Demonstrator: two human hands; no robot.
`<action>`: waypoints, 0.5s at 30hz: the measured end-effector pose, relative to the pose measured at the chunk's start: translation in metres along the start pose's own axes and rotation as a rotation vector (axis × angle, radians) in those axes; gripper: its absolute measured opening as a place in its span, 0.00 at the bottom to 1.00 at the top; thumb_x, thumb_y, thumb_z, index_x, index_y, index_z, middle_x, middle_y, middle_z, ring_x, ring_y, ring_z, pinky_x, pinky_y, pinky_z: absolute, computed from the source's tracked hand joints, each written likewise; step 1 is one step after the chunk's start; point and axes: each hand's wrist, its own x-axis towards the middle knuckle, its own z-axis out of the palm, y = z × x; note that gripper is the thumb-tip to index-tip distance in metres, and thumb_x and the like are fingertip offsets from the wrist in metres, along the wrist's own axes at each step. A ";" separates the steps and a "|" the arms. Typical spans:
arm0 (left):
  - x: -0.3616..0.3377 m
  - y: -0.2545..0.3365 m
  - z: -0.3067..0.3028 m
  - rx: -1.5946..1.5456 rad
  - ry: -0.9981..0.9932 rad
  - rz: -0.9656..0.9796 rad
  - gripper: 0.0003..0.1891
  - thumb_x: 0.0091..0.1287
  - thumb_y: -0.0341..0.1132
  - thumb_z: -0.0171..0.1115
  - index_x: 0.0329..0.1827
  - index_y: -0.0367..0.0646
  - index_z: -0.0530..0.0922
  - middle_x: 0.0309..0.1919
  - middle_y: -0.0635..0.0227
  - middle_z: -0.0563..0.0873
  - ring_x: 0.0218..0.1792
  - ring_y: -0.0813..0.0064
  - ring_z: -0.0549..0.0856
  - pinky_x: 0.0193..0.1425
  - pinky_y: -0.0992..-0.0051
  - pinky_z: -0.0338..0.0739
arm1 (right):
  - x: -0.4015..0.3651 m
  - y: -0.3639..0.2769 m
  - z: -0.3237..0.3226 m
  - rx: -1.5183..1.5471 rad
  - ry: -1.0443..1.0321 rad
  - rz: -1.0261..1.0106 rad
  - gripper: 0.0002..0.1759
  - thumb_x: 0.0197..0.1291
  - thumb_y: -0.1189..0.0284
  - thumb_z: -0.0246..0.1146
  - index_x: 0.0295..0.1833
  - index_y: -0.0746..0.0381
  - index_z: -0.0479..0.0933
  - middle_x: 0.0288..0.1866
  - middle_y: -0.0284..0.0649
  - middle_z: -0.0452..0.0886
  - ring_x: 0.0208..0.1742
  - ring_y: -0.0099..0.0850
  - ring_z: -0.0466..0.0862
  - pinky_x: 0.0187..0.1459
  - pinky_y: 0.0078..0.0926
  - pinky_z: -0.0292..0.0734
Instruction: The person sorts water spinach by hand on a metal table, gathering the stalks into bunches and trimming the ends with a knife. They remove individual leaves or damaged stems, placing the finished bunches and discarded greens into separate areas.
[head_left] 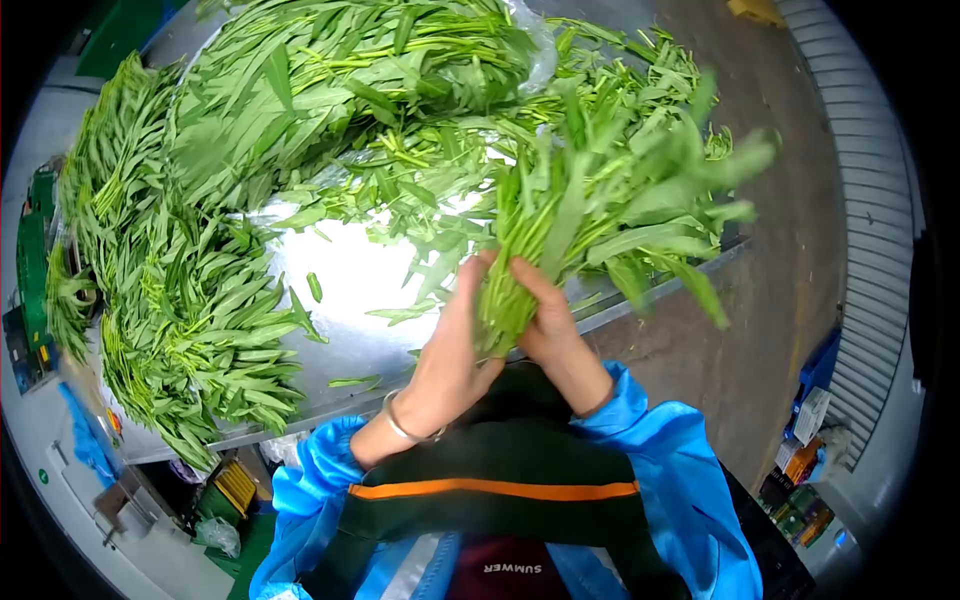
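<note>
Between both hands I hold a bunch of water spinach [530, 250], its cut stems toward me and its leafy tops fanned out to the upper right, blurred by motion. My left hand [450, 365], with a bangle at the wrist, is closed against the left side of the stems. On the other side my right hand [556, 325] wraps round them, thumb on top. Some of its fingers are hidden behind the stems. Loose leaves [440, 255] lie on the shiny metal table [340, 290] just beyond the hands.
A large pile of the same greens [330, 90] covers the back of the table, partly on clear plastic [540, 45]. More bunches [190, 330] are stacked along the left. A green crate [235, 490] stands below the left edge. Right of the table are bare floor and a ribbed shutter [870, 220].
</note>
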 end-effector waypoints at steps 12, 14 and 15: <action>-0.015 0.012 -0.013 -0.432 -0.649 -0.291 0.16 0.72 0.30 0.47 0.62 0.44 0.70 0.20 0.70 0.80 0.17 0.83 0.76 0.24 0.81 0.73 | -0.009 -0.048 -0.002 0.150 -0.132 -0.148 0.20 0.58 0.71 0.59 0.57 0.59 0.67 0.43 0.34 0.74 0.44 0.30 0.76 0.57 0.42 0.70; -0.014 0.024 -0.039 -0.492 -0.754 -0.269 0.14 0.72 0.28 0.46 0.57 0.39 0.75 0.18 0.70 0.79 0.17 0.83 0.77 0.23 0.82 0.72 | -0.011 -0.057 -0.013 0.086 -0.100 -0.141 0.20 0.58 0.71 0.59 0.56 0.59 0.68 0.42 0.34 0.74 0.44 0.29 0.76 0.56 0.42 0.70; -0.016 0.018 -0.046 -0.590 -0.708 -0.547 0.15 0.69 0.28 0.52 0.58 0.37 0.73 0.23 0.69 0.81 0.23 0.81 0.79 0.29 0.81 0.74 | -0.012 -0.059 -0.017 0.055 -0.087 -0.133 0.19 0.58 0.71 0.59 0.56 0.59 0.68 0.42 0.33 0.74 0.44 0.29 0.76 0.56 0.42 0.70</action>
